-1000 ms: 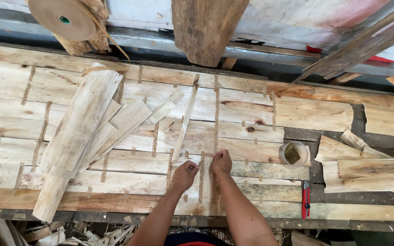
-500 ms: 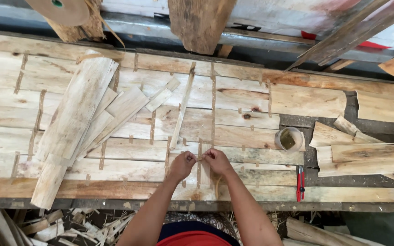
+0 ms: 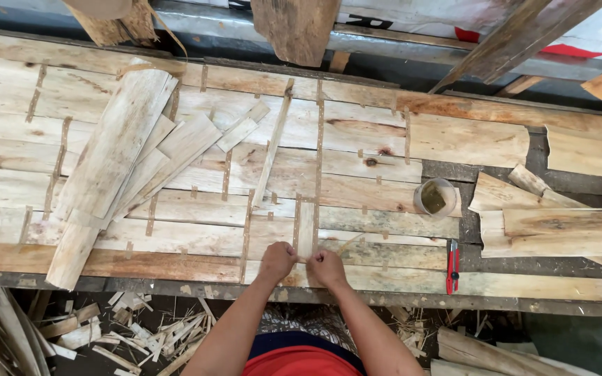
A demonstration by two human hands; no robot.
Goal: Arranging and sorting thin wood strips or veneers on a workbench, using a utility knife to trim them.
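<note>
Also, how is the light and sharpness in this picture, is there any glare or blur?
Head view: even, soft daylight, no glare; the veneer sheets and both hands, left hand and right hand, look sharp; under the bench the scraps lie in shadow; the edges bend slightly.

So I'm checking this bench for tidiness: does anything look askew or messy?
Yes. A loose stack of veneer strips lies diagonally across the flat sheets, its lower end overhanging the bench edge, and wood scraps litter the floor below. Both hands hold a short strip.
</note>
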